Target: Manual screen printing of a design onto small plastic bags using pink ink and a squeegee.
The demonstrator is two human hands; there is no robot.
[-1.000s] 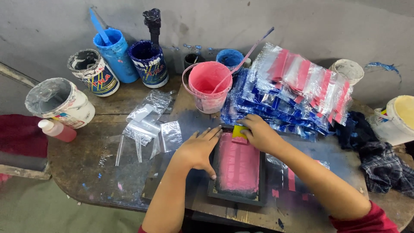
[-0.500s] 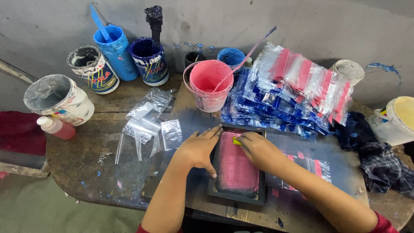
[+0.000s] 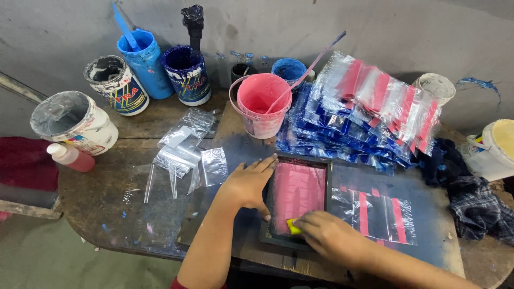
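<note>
Since the earlier frames, the right hand (image 3: pixel 329 235) has been drawn from the far end of the pink-inked screen frame (image 3: pixel 297 199) down to its near end. A small yellow squeegee (image 3: pixel 293 227) is being gripped in the curled fingers of that hand and pressed against the pink mesh near the lower edge. The frame is being steadied by the left hand (image 3: pixel 249 184), which is being laid flat and open against its left side. The frame is being kept on the stained wooden table (image 3: pixel 107 198), just beside a clear bag with red stripes (image 3: pixel 377 214). Behind it, a pink bucket (image 3: pixel 263 104) and a pile of printed bags (image 3: pixel 364 115) are being kept.
</note>
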